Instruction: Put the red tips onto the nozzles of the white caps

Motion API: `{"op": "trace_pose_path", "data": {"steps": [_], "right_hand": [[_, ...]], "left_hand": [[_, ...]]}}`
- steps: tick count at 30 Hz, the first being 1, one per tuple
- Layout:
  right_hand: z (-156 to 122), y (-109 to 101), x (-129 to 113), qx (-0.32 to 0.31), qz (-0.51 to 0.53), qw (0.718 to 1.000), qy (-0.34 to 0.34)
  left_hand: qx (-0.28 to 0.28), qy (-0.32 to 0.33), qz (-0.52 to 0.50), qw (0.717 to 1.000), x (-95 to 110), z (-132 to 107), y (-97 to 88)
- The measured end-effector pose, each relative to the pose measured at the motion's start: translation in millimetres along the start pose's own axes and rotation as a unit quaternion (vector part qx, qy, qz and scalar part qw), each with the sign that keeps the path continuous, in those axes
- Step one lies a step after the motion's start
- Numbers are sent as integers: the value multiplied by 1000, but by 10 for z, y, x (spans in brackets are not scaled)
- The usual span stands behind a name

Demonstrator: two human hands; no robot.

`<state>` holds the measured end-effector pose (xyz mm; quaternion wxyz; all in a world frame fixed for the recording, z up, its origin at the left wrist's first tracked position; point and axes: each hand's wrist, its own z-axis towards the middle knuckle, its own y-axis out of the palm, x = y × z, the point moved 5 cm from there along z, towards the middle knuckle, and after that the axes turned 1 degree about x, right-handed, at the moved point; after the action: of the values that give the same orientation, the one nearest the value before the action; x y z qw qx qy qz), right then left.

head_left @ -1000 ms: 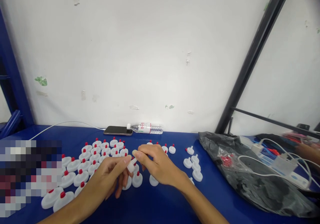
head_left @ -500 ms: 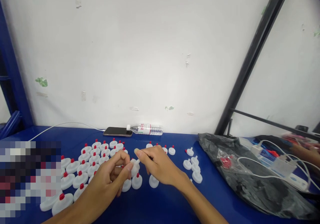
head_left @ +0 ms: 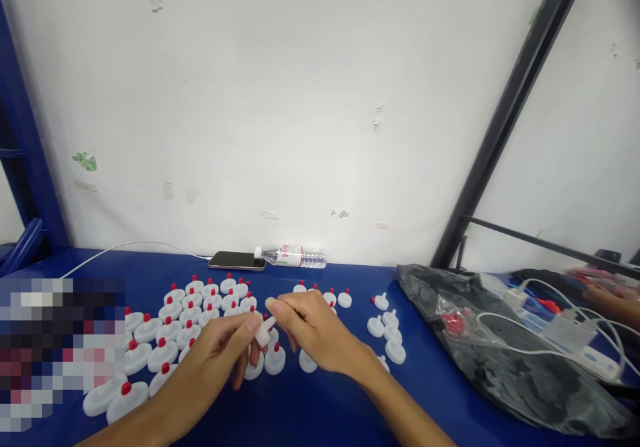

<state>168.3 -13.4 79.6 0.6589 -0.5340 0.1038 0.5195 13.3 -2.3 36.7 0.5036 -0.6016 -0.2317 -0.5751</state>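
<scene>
My left hand [head_left: 227,347] pinches a white nozzle cap [head_left: 263,336] between thumb and fingers, its thin spout tilted toward the upper right. Close by on the right, my right hand [head_left: 315,330] is closed, the thumb beside the spout; whatever its fingers hold is hidden. Below the hands stands a red-tipped white cap [head_left: 275,359]. Another white cap [head_left: 307,360] is partly covered by my right hand. Many red-tipped white caps [head_left: 170,330] cover the table's left side. Several white caps with bare spouts [head_left: 393,334] lie to the right.
On the blue table [head_left: 320,414], a phone [head_left: 237,260] and a lying water bottle [head_left: 295,256] are near the wall. A black plastic bag [head_left: 515,367] lies on the right, with a small bag of red pieces [head_left: 453,320] and a power strip [head_left: 575,347]. Another person's hand [head_left: 607,300] appears far right.
The nozzle cap in my left hand has turned and shifted slightly left, so its spout slants up to the right. My right hand stays close to it. The view has shifted slightly.
</scene>
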Motion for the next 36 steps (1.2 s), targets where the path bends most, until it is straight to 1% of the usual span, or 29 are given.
{"op": "trace_pose_path", "data": {"steps": [3,6,8,11,13,17,21,23,29,33,36], "right_hand": [[5,-4,-28,7,-11,1000,-18],[4,-17,-35,15,-16,999,-41],[3,-19,-28,16,-23,998,-53],[4,-12,-16,17,-42,997,-62],[4,-8,-11,17,-49,997,-64],[8,-35,-2,23,-37,997,-60],[21,-106,34,46,-36,997,-45],[25,-130,55,59,-46,996,-42],[27,-134,87,63,-79,993,-54],[20,-148,41,55,-79,992,-79],[9,-133,0,43,-100,992,-70]], "left_hand": [[-6,-10,-34,999,-62,18,11],[-8,-9,-59,998,-76,30,18],[-3,-20,-66,998,-84,34,14],[5,-41,-83,996,-127,44,4],[4,-39,-89,995,-158,58,0],[9,-14,-79,997,-167,71,-11],[82,0,-52,995,-134,38,-70],[107,4,-37,994,-129,20,-86],[111,20,-19,993,-142,-15,-81],[106,6,20,994,-151,-46,-72],[107,10,35,994,-140,-49,-65]]}}
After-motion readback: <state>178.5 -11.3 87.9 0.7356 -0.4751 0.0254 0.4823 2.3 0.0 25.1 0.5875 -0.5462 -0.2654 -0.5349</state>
